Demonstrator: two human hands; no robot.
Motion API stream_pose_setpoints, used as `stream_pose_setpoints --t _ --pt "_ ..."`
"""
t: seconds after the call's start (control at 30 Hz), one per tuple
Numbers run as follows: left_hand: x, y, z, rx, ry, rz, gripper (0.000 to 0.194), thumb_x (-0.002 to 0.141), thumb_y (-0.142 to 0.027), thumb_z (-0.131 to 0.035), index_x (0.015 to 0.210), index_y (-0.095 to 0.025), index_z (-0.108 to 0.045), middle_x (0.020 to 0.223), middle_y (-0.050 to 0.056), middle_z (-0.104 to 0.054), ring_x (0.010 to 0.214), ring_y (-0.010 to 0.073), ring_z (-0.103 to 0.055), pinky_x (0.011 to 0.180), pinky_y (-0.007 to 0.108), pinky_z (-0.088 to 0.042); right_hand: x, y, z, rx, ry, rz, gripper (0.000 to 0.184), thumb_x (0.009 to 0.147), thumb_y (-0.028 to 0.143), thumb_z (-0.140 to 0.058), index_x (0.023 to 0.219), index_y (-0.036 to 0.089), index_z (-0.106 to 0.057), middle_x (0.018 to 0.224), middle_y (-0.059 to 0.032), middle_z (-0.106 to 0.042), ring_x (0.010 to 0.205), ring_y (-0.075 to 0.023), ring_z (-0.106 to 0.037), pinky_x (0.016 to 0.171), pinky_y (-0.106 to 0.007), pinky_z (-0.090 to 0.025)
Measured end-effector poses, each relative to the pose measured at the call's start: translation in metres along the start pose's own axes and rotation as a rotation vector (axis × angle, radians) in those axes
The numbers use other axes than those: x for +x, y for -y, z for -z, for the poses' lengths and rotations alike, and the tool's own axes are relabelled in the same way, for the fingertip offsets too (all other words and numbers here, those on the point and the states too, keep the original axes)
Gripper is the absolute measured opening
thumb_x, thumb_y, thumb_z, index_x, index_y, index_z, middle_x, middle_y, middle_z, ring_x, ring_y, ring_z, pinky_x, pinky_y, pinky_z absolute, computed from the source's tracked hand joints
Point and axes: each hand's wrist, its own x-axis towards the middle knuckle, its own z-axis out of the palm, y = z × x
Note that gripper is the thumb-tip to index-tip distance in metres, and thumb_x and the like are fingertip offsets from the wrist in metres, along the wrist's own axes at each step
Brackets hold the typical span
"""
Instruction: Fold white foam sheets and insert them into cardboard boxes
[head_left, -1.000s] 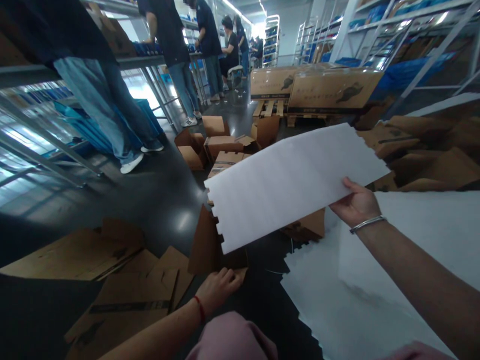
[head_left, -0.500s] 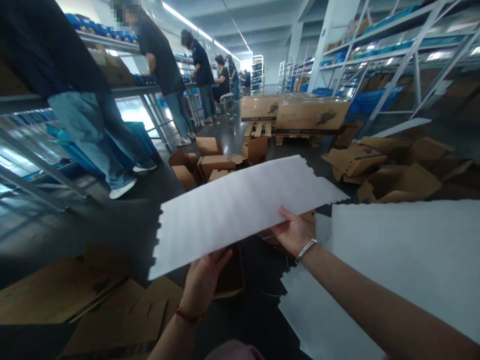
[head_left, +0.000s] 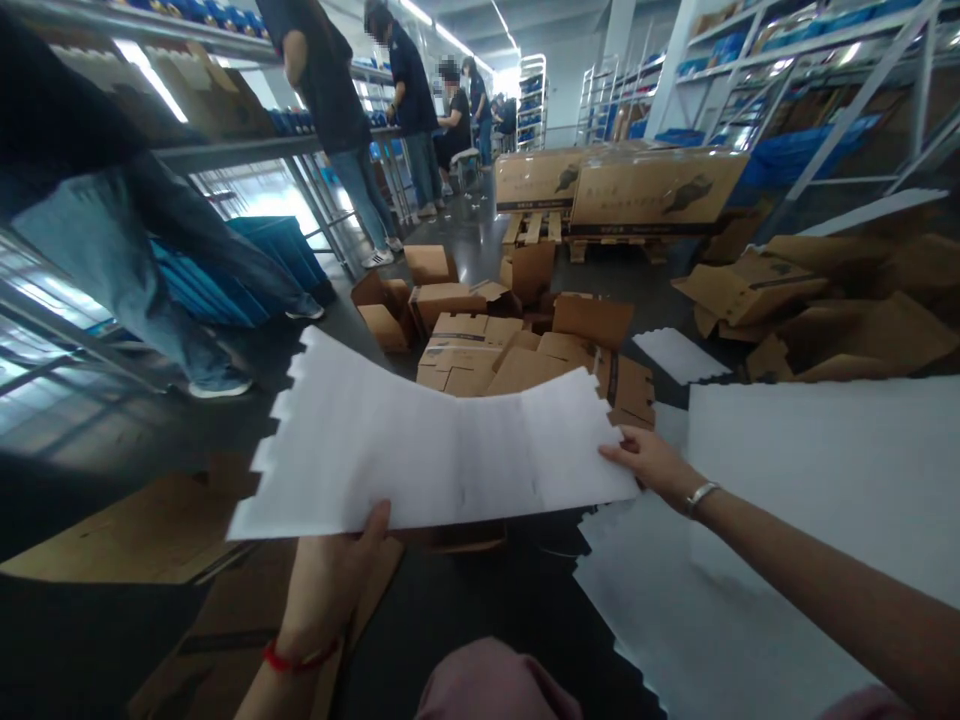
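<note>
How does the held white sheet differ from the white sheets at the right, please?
Pose: the held white sheet is bowed, its middle dipping between the left hand and right hand; the white sheets at the right lie spread out nearly flat.
Extent: the held white sheet is a strip wholly within view; the white sheets at the right spread broader, running out of the picture.
Shared: both are white with toothed edges.

2 hands, 1 held white sheet, 1 red bracelet, 2 large carton fronts
</note>
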Motion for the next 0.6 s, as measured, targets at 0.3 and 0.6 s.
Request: stream_pose_setpoints --t 0.3,0.6 --pt "-0.013 -0.002 -0.03 0.355 0.232 -0.159 0.027 0.076 -0.029 -0.052 0.102 -0.024 -0.058 0.09 0.008 -0.065 0.088 0.0283 -0.061 0.072 0.036 -0.048 0.014 0.012 -0.082 -0.642 0.066 0.118 0.025 0.073 0.028 -0.06 0.092 0.013 -0.062 0.09 -0.0104 -0.066 0.075 -0.0187 -0.059 0.067 -0.026 -0.041" --pt "-0.011 -0.01 -0.021 0.658 0.415 -0.089 0.023 0.082 -0.024 -0.042 0.102 -0.018 -0.054 0.087 0.01 -0.065 0.087 0.0242 -0.063 0.071 0.031 -0.045 0.019 0.029 -0.09 -0.839 0.196 0.07 0.027 0.075 0.026 -0.055 0.095 0.009 -0.063 0.099 -0.0139 -0.066 0.088 -0.0217 -0.061 0.072 -0.025 -0.042"
